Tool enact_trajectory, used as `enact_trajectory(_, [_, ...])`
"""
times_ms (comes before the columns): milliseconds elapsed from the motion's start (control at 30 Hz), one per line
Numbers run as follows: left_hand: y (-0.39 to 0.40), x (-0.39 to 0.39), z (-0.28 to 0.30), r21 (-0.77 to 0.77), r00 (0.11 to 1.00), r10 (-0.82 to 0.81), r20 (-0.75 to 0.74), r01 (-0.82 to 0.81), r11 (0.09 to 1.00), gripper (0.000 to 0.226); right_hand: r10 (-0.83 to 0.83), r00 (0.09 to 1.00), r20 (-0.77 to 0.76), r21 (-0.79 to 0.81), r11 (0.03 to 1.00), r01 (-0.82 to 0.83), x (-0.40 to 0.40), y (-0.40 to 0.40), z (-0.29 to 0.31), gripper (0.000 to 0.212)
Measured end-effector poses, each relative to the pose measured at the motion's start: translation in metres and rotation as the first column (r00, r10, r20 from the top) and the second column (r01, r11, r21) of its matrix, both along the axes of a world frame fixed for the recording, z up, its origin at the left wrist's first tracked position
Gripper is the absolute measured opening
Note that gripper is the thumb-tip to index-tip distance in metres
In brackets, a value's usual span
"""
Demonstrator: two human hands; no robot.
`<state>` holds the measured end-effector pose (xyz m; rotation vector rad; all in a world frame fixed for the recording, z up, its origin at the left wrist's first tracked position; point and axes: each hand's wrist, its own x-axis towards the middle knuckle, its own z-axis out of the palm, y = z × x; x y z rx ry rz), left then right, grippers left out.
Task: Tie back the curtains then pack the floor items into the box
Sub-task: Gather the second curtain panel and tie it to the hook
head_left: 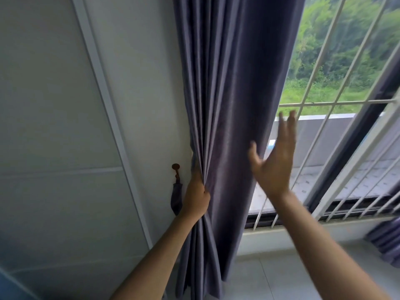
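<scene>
Head view
Surroundings: a white window grille (311, 105) is standing right of the curtain (229, 94), greenery showing beyond; a brown wall hook (175, 166) with a dark tieback (176, 200) is hanging just left of it.
Curtain: it is hanging lengthwise top to bottom against the white wall (54, 105), its lower end nearing the tiled floor (266, 278).
Material: grey-purple cloth, falling in soft vertical pleats.
Left hand (197, 195): is gripping the curtain's gathered left folds.
Right hand (275, 161): blurred, fingers spread, lying at the curtain's right edge; contact unclear.
</scene>
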<state>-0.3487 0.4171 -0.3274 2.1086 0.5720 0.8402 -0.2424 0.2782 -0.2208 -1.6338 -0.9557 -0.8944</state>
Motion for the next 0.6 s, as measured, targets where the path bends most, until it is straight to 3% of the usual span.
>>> enact_trajectory(67, [-0.001, 0.002, -0.001, -0.013, 1.000, 0.001, -0.004, -0.001, 1.000, 0.065, 0.043, 0.995, -0.094, 0.006, 0.999, -0.043, 0.032, 0.000, 0.026, 0.085])
enact_trajectory(133, [-0.003, 0.003, -0.002, -0.028, 1.000, 0.010, -0.007, -0.010, 1.000, 0.061, 0.084, 0.965, -0.249, -0.114, 0.987, -0.115, 0.058, 0.007, 0.037, 0.095])
enact_trajectory(233, [-0.007, 0.003, 0.000, -0.041, 1.000, 0.006, -0.011, -0.007, 0.999, 0.057, -0.025, 0.888, -0.460, -0.351, 0.923, -0.156, 0.074, 0.025, 0.025, 0.075])
enact_trajectory(367, [-0.004, 0.004, 0.001, -0.060, 1.000, 0.018, -0.017, -0.019, 0.998, 0.062, -0.090, 0.844, -0.529, -0.501, 0.835, -0.226, 0.056, 0.039, -0.030, 0.061])
enact_trajectory(600, [0.005, 0.001, 0.005, -0.036, 1.000, 0.012, -0.014, -0.013, 0.999, 0.060, 0.128, 0.767, -0.628, -0.453, 0.742, -0.495, -0.005, 0.033, -0.126, 0.051])
